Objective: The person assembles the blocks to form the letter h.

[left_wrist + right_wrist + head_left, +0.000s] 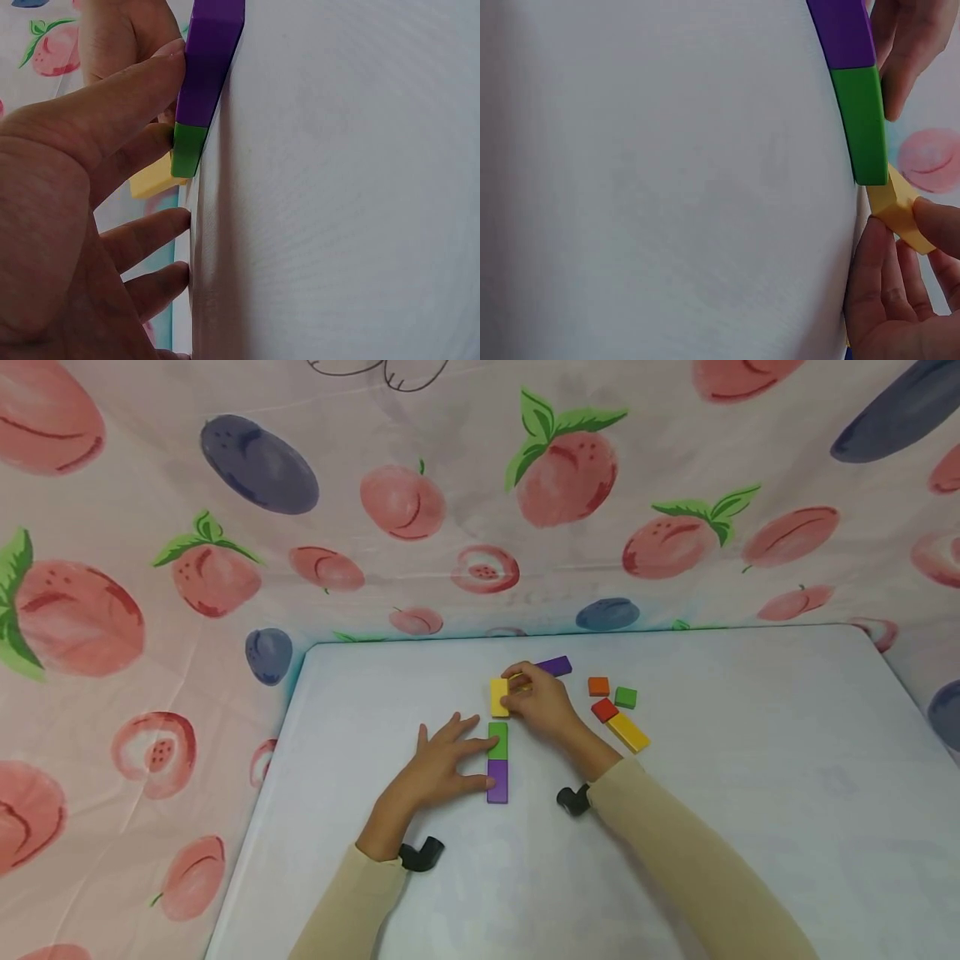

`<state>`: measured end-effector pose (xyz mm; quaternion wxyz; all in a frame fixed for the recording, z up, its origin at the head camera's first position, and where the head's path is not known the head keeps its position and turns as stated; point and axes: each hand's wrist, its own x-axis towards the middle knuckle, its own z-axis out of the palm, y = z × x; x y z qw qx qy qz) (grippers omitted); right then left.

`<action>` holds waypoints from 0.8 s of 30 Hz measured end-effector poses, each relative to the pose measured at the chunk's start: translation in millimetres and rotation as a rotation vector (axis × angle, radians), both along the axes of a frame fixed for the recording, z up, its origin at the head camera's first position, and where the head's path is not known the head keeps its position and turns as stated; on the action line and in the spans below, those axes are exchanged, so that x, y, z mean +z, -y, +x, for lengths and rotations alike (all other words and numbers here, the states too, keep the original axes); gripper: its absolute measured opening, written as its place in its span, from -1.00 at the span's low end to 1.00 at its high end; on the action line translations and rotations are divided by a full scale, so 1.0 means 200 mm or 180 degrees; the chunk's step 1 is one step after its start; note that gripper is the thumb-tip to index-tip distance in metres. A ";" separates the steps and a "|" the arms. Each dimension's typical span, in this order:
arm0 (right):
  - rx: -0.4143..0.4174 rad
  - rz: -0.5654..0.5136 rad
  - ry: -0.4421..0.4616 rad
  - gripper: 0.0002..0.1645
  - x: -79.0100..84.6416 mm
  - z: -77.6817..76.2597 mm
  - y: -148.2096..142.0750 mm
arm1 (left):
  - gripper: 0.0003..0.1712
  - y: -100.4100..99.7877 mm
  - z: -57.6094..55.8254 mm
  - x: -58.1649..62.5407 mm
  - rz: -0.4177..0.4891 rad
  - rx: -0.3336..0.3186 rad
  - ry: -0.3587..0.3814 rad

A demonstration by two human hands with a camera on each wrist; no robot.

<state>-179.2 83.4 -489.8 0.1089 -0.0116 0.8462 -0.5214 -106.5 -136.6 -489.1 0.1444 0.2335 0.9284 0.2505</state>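
Your right hand (549, 708) pinches the yellow block (497, 699) between the green block (498, 740) and the tabletop (750, 710)'s far edge; align it squarely before release. Your left hand (441, 766)'s spread fingers touch the green block and near purple block (498, 782); steady both lightly.

Passable white tabletop (772, 718) is stretching right of the small green block (626, 697) and between the sleeved forearms (690, 852), while the left hand (442, 764) is blocking the left side of the nearer purple block (499, 772) and the right hand (546, 703) is obstructing the gripped yellow block (497, 697) from the right.
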 end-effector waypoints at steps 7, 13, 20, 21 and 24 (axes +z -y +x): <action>-0.0031 0.0046 -0.0140 -0.62 -0.03 0.01 0.01 | -0.29 0.00 0.00 0.00 -0.0006 -0.0006 -0.0029; -0.0163 -0.0215 0.0022 -0.61 -0.05 0.02 0.01 | -0.29 0.00 0.00 0.00 0.0011 0.0020 -0.0003; -0.0137 -0.0360 0.0188 -0.60 -0.06 0.01 0.00 | -0.27 0.00 0.00 -0.01 -0.0006 0.0049 0.0034; -0.0134 -0.0345 0.0205 -0.60 -0.06 0.01 0.00 | -0.27 0.00 0.00 0.00 0.0001 0.0045 0.0024; -0.0132 -0.0285 0.0253 -0.58 -0.06 0.01 0.00 | -0.28 0.00 0.01 0.00 0.0000 0.0035 0.0011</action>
